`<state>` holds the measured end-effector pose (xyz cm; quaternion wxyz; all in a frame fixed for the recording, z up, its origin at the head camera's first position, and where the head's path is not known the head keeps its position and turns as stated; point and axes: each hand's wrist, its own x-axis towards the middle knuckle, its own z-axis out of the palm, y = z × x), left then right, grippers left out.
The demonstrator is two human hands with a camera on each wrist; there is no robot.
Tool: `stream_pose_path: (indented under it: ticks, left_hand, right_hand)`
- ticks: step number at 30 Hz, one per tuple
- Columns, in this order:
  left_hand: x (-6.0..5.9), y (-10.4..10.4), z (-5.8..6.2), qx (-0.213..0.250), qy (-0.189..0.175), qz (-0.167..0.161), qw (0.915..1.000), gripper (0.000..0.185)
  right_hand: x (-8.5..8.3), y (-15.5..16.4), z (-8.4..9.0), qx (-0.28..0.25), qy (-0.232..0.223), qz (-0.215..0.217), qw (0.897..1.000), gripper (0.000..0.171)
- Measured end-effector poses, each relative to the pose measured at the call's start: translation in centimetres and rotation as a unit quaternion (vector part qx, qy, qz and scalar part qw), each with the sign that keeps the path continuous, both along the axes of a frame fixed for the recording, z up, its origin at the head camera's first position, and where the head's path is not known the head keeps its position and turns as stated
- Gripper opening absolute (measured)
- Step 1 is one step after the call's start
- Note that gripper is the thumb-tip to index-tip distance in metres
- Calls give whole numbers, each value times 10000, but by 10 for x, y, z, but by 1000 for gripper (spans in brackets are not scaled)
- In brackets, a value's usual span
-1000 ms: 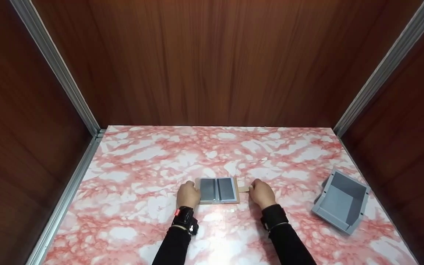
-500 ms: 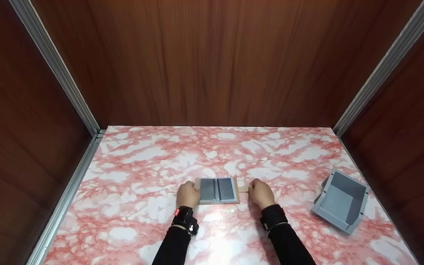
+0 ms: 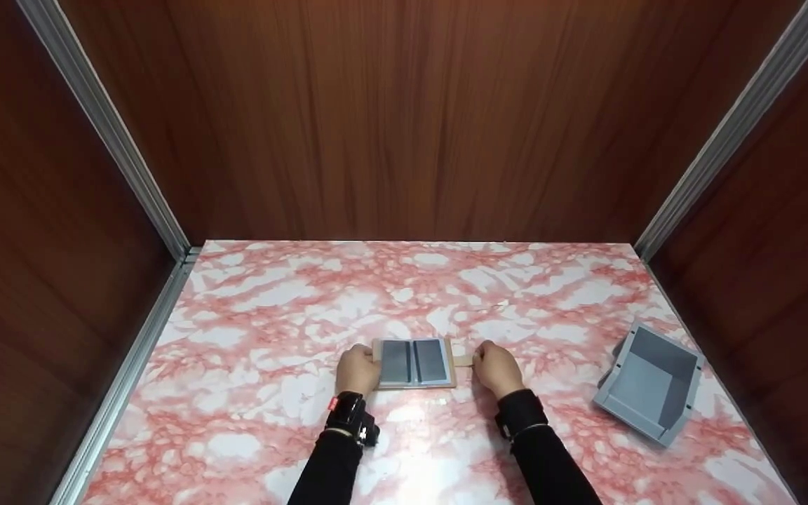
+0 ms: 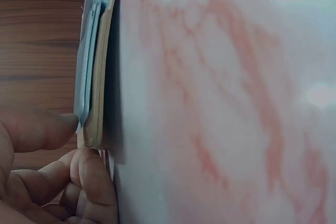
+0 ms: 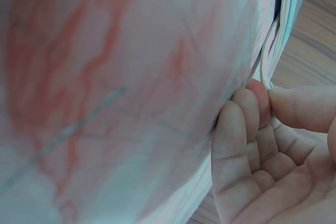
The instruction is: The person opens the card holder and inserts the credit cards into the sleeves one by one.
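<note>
**Two hands hold a flat case by its ends**

A flat tan case [image 3: 414,362] lies open on the pink and white table [image 3: 271,330]. It has two grey panels side by side. The case sits near the front of the table, about in the middle.

The left hand [image 3: 358,369] is at the left end of the case. Its fingers are curled. In the left wrist view the thumb [image 4: 37,128] presses on the top of the case edge [image 4: 94,98] and the curled fingers [image 4: 92,182] sit under it, so the hand pinches that end.

The right hand [image 3: 496,366] is just to the right of the case. A small tan tab [image 3: 463,360] sticks out from the right side of the case, and the hand holds it. In the right wrist view the thumb [image 5: 302,108] and the first finger [image 5: 258,98] come together on the thin tab [image 5: 265,61].

Both arms wear black sleeves [image 3: 551,456]. A dark band with a red spot [image 3: 349,410] is on the left wrist.

A grey box [image 3: 649,386] stands well to the right of the case, open at the top. Brown wood walls [image 3: 404,119] rise behind the case and on both sides.
</note>
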<state>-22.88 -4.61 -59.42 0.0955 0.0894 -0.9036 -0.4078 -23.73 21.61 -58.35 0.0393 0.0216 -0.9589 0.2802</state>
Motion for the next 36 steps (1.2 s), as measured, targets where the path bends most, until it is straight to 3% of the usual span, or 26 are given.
stream_pose_path:
  ticks: [11,22,31,36]
  left_hand:
    - [0,-3,9,975,-312,-18,9947,24]
    - [-3,7,19,1497,18,-340,9881,16]
    - [-1,30,19,2152,123,-575,9748,16]
    - [-1,41,15,2015,289,-876,9751,11]
  right_hand:
    - [0,3,-2,-139,63,60,9999,15]
    - [2,4,0,-331,147,117,9993,12]
    - [1,3,0,-429,40,-10,9991,12]
    - [1,2,1,-455,-16,-86,9989,13]
